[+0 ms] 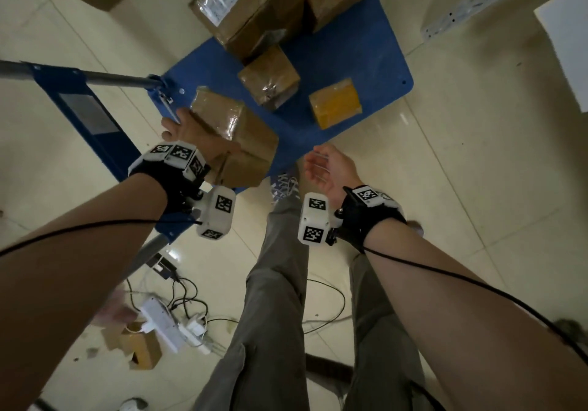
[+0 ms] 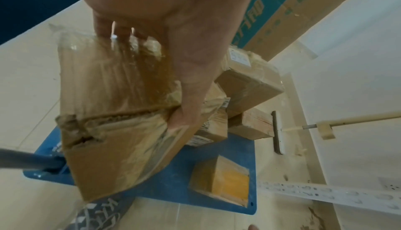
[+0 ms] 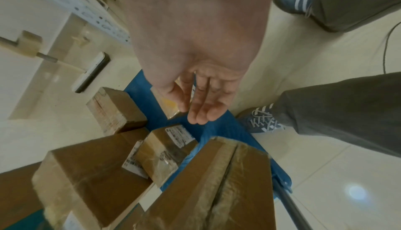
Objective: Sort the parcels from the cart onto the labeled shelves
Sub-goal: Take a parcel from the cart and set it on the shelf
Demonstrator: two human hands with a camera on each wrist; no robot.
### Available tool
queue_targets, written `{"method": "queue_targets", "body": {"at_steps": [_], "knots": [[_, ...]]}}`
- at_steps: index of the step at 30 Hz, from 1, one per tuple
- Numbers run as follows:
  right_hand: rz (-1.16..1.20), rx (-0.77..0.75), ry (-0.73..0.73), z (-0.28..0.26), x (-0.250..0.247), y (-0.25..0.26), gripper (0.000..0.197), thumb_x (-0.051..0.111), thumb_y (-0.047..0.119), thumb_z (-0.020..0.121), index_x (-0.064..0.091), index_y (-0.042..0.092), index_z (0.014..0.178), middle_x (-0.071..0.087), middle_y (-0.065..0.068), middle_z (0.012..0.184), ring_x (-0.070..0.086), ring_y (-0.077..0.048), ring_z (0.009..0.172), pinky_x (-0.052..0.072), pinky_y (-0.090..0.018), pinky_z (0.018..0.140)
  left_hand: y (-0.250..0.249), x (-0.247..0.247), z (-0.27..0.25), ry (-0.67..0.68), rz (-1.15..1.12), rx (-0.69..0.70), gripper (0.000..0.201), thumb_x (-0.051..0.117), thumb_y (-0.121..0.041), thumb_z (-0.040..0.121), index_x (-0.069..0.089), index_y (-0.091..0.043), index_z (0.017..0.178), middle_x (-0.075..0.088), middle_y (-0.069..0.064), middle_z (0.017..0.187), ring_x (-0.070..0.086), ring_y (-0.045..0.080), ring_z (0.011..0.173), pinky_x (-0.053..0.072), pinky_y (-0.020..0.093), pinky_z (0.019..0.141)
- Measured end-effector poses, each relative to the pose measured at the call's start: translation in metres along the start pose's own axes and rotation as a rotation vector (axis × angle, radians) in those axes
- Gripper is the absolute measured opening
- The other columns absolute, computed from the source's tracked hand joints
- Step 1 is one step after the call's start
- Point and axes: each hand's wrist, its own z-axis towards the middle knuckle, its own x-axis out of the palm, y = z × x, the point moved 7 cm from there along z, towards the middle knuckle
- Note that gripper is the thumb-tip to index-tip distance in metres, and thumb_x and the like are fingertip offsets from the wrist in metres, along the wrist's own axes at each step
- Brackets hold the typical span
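Observation:
My left hand grips a brown taped cardboard parcel by its end, tilted above the near-left corner of the blue cart. In the left wrist view the thumb lies along the parcel's side and the fingers curl over its far edge. My right hand hovers open, palm up, just right of the parcel and touching nothing; its straight fingers show in the right wrist view. On the cart lie a small brown parcel, a yellow parcel and larger boxes.
The cart's handle bar reaches left. A power strip with cables and a small torn box lie on the tiled floor near my legs. A perforated white shelf upright and a floor squeegee are beyond the cart.

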Motion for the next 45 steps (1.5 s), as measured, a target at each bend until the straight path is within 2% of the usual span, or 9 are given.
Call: {"method": "queue_targets", "body": {"at_steps": [4, 8, 13, 16, 25, 29, 34, 39, 45], "knots": [[-0.024, 0.003, -0.048, -0.003, -0.053, -0.006, 0.015, 0.052, 0.013, 0.100, 0.060, 0.011, 0.088, 0.067, -0.007, 0.079, 0.060, -0.017, 0.066, 0.049, -0.026, 0.058, -0.006, 0.019, -0.027, 0.207, -0.108, -0.069, 0.086, 0.074, -0.047, 0.084, 0.031, -0.011, 0.150, 0.032, 0.016, 0.153, 0.034, 0.034, 0.140, 0.030, 0.040, 0.112], [-0.043, 0.013, -0.104, 0.000, -0.124, -0.016, 0.008, 0.056, 0.019, 0.099, 0.061, 0.014, 0.096, 0.070, -0.008, 0.094, 0.063, -0.017, 0.076, 0.051, -0.028, 0.067, -0.041, 0.045, -0.091, 0.593, 0.160, 0.189, 0.156, 0.084, -0.078, 0.020, 0.031, -0.008, 0.149, 0.029, 0.016, 0.156, 0.032, 0.035, 0.142, 0.030, 0.046, 0.116], [-0.166, 0.065, -0.209, -0.004, -0.225, -0.027, 0.058, 0.059, 0.058, 0.090, 0.054, 0.020, 0.132, 0.053, -0.007, 0.130, 0.053, -0.029, 0.116, 0.047, -0.047, 0.102, -0.070, 0.081, -0.158, 0.878, -0.033, 0.321, 0.107, 0.092, -0.036, 0.059, 0.034, -0.011, 0.146, 0.049, 0.003, 0.128, 0.052, 0.026, 0.120, 0.045, 0.039, 0.103], [0.076, 0.138, -0.249, 0.004, -0.286, -0.043, 0.088, 0.056, 0.085, 0.071, 0.054, 0.021, 0.131, 0.066, -0.012, 0.113, 0.070, -0.033, 0.093, 0.057, -0.051, 0.084, -0.081, 0.091, -0.188, 0.928, -0.127, 0.465, 0.104, 0.091, -0.017, 0.064, 0.031, -0.015, 0.149, 0.052, -0.008, 0.119, 0.052, 0.012, 0.113, 0.046, 0.013, 0.085], [0.460, 0.017, 0.076, -0.028, -0.333, -0.028, 0.078, 0.052, 0.076, 0.085, 0.056, 0.023, 0.141, 0.056, -0.018, 0.146, 0.053, -0.043, 0.132, 0.041, -0.066, 0.108, -0.105, 0.101, -0.254, 1.106, -0.272, 0.768, 0.100, 0.069, 0.026, 0.070, 0.025, -0.031, 0.139, 0.046, -0.004, 0.135, 0.055, -0.014, 0.112, 0.049, 0.009, 0.085], [0.442, -0.058, -0.003, -0.033, -0.349, -0.029, 0.111, 0.095, 0.054, 0.042, 0.056, 0.020, 0.140, 0.062, -0.016, 0.137, 0.058, -0.039, 0.127, 0.047, -0.060, 0.106, -0.112, 0.099, -0.267, 1.051, -0.257, 0.802, 0.102, 0.063, 0.033, 0.071, 0.022, -0.039, 0.129, 0.044, -0.014, 0.124, 0.053, -0.028, 0.100, 0.044, 0.000, 0.079], [0.467, -0.081, -0.013, -0.027, -0.356, -0.035, 0.056, 0.055, 0.055, 0.094, 0.060, 0.017, 0.136, 0.067, -0.015, 0.133, 0.059, -0.036, 0.127, 0.047, -0.054, 0.109, -0.117, 0.096, -0.280, 1.083, -0.207, 0.843, 0.117, 0.075, 0.017, 0.072, 0.006, -0.030, 0.154, 0.046, -0.008, 0.138, 0.057, -0.014, 0.112, 0.050, 0.008, 0.081], [0.400, -0.067, -0.043, -0.033, -0.355, -0.027, 0.064, 0.039, 0.073, 0.093, 0.068, 0.017, 0.105, 0.071, -0.005, 0.086, 0.061, -0.024, 0.088, 0.045, -0.035, 0.078, -0.130, 0.083, -0.278, 0.977, -0.497, 0.582, 0.074, 0.069, -0.019, 0.086, 0.032, -0.032, 0.149, 0.072, -0.017, 0.110, 0.069, 0.001, 0.102, 0.056, 0.016, 0.077], [0.438, -0.244, -0.022, -0.042, -0.357, -0.004, 0.055, 0.044, 0.066, 0.096, 0.056, 0.019, 0.122, 0.063, 0.002, 0.122, 0.054, -0.028, 0.133, 0.043, -0.048, 0.111, -0.123, 0.104, -0.269, 1.130, -0.588, 0.173, 0.049, 0.057, -0.061, 0.087, 0.072, -0.024, 0.117, 0.057, 0.012, 0.133, 0.052, 0.037, 0.127, 0.040, 0.054, 0.110]]}}
